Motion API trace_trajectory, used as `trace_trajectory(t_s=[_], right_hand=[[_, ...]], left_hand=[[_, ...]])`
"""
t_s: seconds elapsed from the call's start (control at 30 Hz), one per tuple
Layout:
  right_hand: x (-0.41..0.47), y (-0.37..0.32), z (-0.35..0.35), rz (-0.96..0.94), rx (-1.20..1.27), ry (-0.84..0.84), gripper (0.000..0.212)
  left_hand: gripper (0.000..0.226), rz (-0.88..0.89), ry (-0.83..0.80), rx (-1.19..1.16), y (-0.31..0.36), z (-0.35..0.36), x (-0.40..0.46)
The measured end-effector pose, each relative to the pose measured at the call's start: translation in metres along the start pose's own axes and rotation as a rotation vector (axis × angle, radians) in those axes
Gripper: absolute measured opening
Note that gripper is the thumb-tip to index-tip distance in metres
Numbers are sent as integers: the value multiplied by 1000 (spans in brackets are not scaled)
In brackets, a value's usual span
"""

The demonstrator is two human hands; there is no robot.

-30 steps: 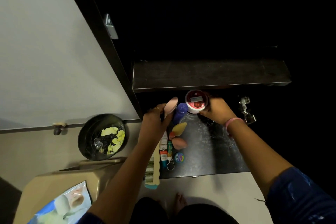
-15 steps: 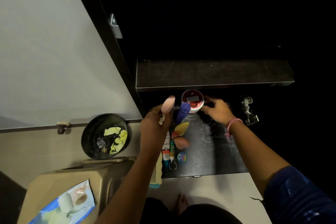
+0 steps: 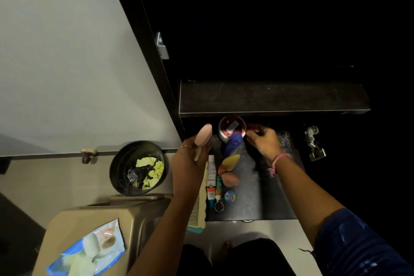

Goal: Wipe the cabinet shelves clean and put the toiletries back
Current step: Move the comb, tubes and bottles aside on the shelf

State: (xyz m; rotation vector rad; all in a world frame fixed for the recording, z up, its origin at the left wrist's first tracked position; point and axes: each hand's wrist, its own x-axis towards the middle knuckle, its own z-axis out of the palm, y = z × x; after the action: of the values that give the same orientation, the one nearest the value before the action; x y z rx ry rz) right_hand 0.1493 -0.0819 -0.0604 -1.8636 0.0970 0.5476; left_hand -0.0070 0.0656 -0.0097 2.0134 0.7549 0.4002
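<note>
The left hand (image 3: pixel 190 163) grips a pink oval brush (image 3: pixel 202 135). The right hand (image 3: pixel 264 143), fingers bent and holding nothing, sits beside the round red jar (image 3: pixel 231 127) at the dark shelf's (image 3: pixel 264 190) back edge.

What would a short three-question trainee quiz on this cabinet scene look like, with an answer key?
1. True or false: the left hand holds a pink brush.
2. Which item stands nearest the right hand? A) comb B) red-lidded jar C) waste bin
3. Fill in: the yellow scraps lie inside the ____.

Key: 1 true; 2 B; 3 waste bin.
</note>
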Motion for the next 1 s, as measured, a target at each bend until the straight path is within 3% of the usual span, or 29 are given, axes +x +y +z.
trace_trajectory(t_s=[0.3, 0.43, 0.57, 0.63, 0.77, 0.93, 1.0], right_hand=[[3, -8, 17, 92, 43, -3, 18], [7, -16, 19, 218, 90, -44, 21], [10, -24, 20, 311, -57, -95, 15], [9, -31, 20, 308, -155, -145, 13], [11, -34, 24, 260, -251, -205, 32], [9, -38, 25, 269, -299, -293, 18], [8, -40, 27, 242, -282, -312, 27]], left_hand=[[25, -31, -88, 4, 1, 3, 0], [24, -6, -110, 27, -1, 7, 1], [24, 23, -130, 62, -1, 7, 0], [23, 29, -133, 79, -1, 7, 0], [24, 31, -130, 88, 0, 8, 0], [28, 39, -145, 72, 1, 9, 1], [29, 39, -149, 73, 0, 10, 0]])
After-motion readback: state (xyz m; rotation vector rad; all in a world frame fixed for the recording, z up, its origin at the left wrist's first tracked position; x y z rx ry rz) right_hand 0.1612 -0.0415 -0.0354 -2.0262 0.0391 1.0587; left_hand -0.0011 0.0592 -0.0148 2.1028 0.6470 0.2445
